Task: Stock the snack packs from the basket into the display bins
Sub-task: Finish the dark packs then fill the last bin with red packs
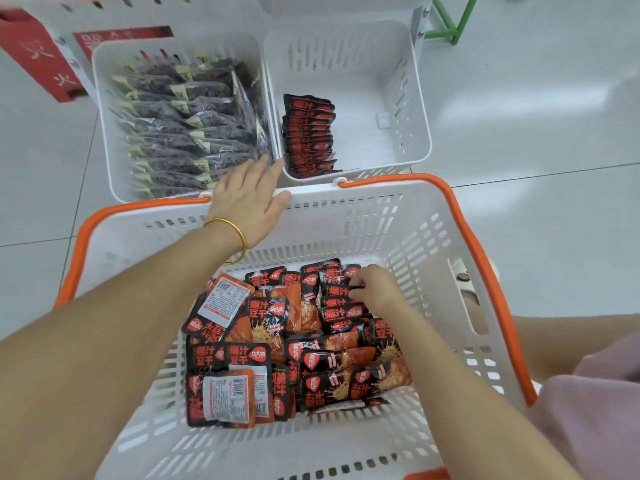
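A white basket (398, 216) with orange handles holds several black-and-red snack packs (277, 341) in a loose heap. My right hand (375, 289) is down in the basket, fingers curled round a few packs at the heap's far right. My left hand (249, 199) stretches flat over the basket's far rim, fingers straight, holding nothing, its fingertips by the wall between the two bins. The right display bin (408, 109) holds one row of the same black-and-red packs (308, 136) standing along its left side. The left display bin (104, 133) is full of dark clear-wrapped packs (187, 129).
Another white bin (332, 5) stands behind the two bins. A red box (38, 53) sits at the far left and a green frame (450, 15) at the far right, on the pale tiled floor. My knee in pink cloth (595, 410) is at the lower right.
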Tool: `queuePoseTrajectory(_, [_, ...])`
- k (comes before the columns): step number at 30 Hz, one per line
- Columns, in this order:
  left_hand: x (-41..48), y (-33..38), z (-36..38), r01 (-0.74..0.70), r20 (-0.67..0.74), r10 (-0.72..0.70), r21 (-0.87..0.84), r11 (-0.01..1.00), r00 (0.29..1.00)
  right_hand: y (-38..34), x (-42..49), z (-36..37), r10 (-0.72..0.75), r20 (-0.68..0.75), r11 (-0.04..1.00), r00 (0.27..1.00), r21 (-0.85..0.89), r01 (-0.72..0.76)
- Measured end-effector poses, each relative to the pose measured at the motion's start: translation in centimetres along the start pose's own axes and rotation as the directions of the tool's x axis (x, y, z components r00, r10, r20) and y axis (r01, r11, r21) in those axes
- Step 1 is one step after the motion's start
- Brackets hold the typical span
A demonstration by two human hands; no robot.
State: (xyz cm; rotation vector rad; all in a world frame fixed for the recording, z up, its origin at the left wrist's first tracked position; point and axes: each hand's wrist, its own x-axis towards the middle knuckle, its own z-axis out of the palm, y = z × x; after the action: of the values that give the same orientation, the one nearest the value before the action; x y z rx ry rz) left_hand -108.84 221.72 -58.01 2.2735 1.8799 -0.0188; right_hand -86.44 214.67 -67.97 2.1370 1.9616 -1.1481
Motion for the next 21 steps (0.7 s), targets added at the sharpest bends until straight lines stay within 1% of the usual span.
queuePoseTrajectory(2, [0.0, -0.1, 0.0, -0.016, 0.006, 0.017, -0.010, 1.000, 1.000, -0.6, -0.5, -0.5, -0.076, -0.021, 0.997, 0.997, -0.021, 0.076])
queuePoseTrajectory(6, [0.0, -0.5, -0.1, -0.054, 0.059, 0.058, -0.056, 0.997, 0.997, -2.3, -1.0, -2.6, -0.225, -0.134, 0.974, 0.965, 0.007, 0.228])
queuePoseTrajectory(10, [-0.3, -0.8, -0.8, -0.105, 0.111, 0.122, -0.149, 0.983, 0.986, -5.4, -2.0, -7.5, -0.343, -0.274, 0.914, 0.899, 0.123, 0.386])
queuePoseTrajectory(12, [-0.4, -1.1, -1.5, -0.140, 0.206, 0.182, -0.204, 0.969, 0.961, -6.9, -2.5, -9.3, -0.361, -0.339, 0.871, 0.869, 0.209, 0.444])
queuePoseTrajectory(13, [-0.4, -1.2, -2.0, -0.143, 0.251, 0.212, -0.265, 0.954, 0.944, -7.4, -2.5, -9.9, -0.361, -0.360, 0.845, 0.860, 0.263, 0.465])
queuePoseTrajectory(15, [-0.1, -1.4, -3.1, -0.109, 0.286, 0.251, -0.433, 0.895, 0.925, -8.5, -2.5, -10.7, -0.349, -0.390, 0.781, 0.852, 0.382, 0.495])
queuePoseTrajectory(16, [0.0, -1.4, -3.5, -0.103, 0.268, 0.270, -0.509, 0.854, 0.925, -9.0, -2.4, -11.0, -0.329, -0.408, 0.744, 0.852, 0.443, 0.500])
queuePoseTrajectory(19, [0.4, -0.4, -4.3, -0.135, 0.145, 0.317, -0.688, 0.713, 0.937, -10.4, -2.2, -11.6, -0.244, -0.454, 0.637, 0.857, 0.592, 0.495])
queuePoseTrajectory(21, [0.7, 0.2, -4.7, -0.117, 0.080, 0.277, -0.770, 0.627, 0.958, -11.0, -1.9, -11.9, -0.224, -0.460, 0.607, 0.859, 0.624, 0.492])
